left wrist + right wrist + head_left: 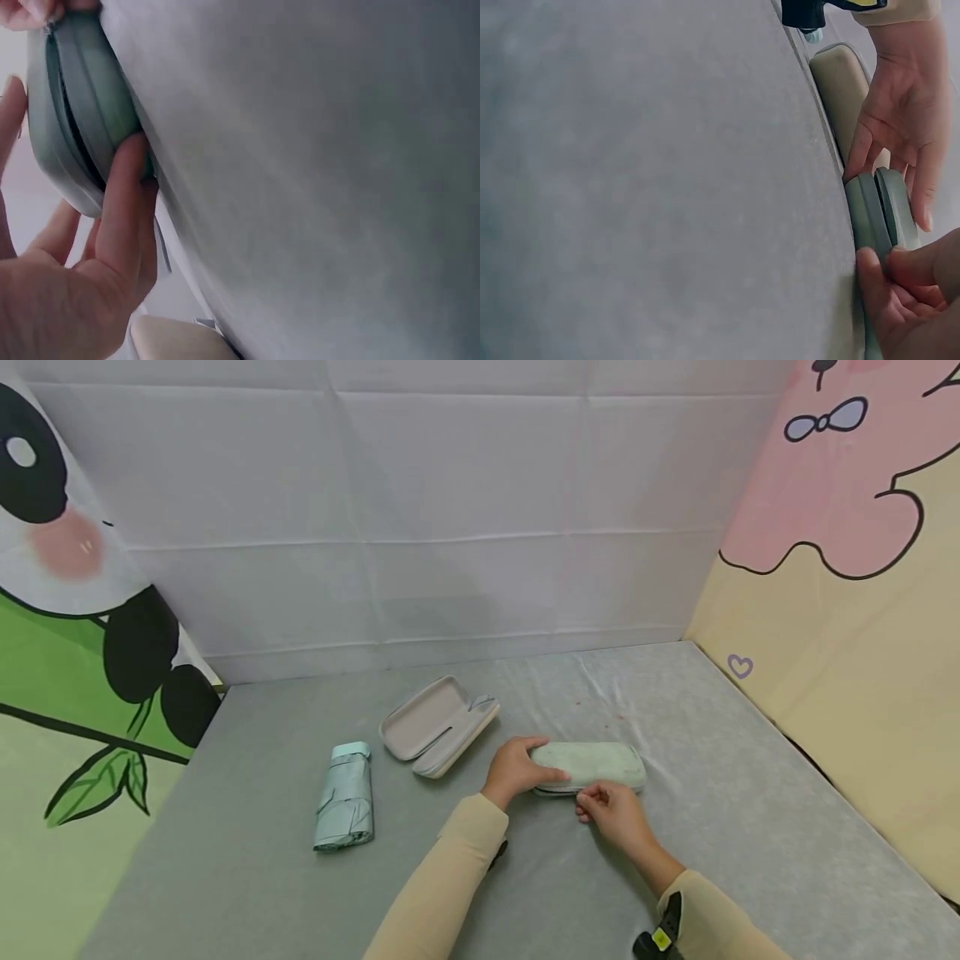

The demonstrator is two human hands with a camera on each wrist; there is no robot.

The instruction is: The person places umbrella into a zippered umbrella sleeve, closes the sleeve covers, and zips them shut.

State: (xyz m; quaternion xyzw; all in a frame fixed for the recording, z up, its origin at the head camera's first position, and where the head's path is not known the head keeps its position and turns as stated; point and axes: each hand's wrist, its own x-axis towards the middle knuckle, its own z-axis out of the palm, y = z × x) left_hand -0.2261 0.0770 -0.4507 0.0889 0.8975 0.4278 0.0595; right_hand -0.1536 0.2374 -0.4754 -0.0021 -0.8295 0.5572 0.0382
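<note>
A pale green zip case (600,762) lies lengthwise on the grey cloth. My left hand (517,770) grips its left end, thumb on top and fingers around the lower side, as the left wrist view also shows. At the front edge, my right hand (617,814) pinches the small zipper pull (49,28). Between the two hands a narrow dark gap runs along the zipper, seen on the case (105,90) in the left wrist view. In the right wrist view both hands meet at the case (866,206). What is inside cannot be seen.
An opened beige case (423,727) with a grey lining lies behind and left of my left hand. Farther left is a folded pale teal bundle (345,802). A white cloth wall (450,527) rises at the back, with printed panels on both sides.
</note>
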